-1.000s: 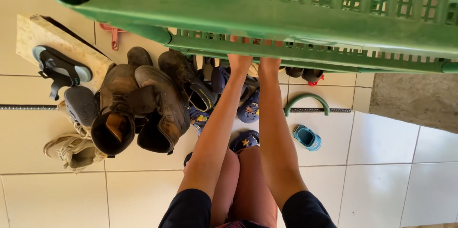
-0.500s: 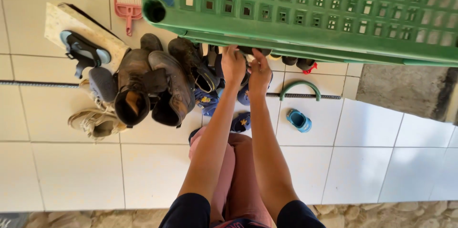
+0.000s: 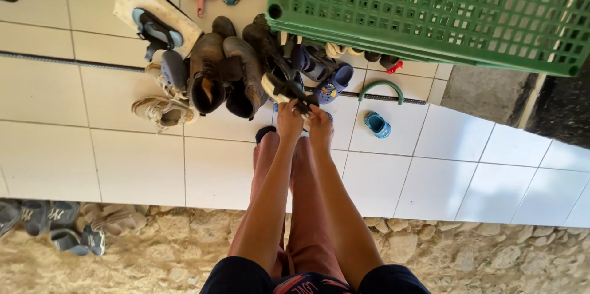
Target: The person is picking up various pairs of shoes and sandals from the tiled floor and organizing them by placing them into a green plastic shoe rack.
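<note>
Black-and-white shoe [image 3: 284, 87] gripped by left hand [image 3: 289, 123]; right hand [image 3: 321, 127] alongside.

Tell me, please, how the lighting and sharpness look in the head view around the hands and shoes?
Head view: bright daylight, white tiles slightly glaring; the green crate shades the shoes beneath it; both hands, left hand and right hand, sharp on a dark sandal; wide-angle bending at the edges.

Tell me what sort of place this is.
Probably a home's entry porch or doorstep where shoes are kept. A pile of footwear, brown boots and small blue clogs among it, lies on white floor tiles under a green slatted rack, and the tiles end at rough stone ground.
</note>
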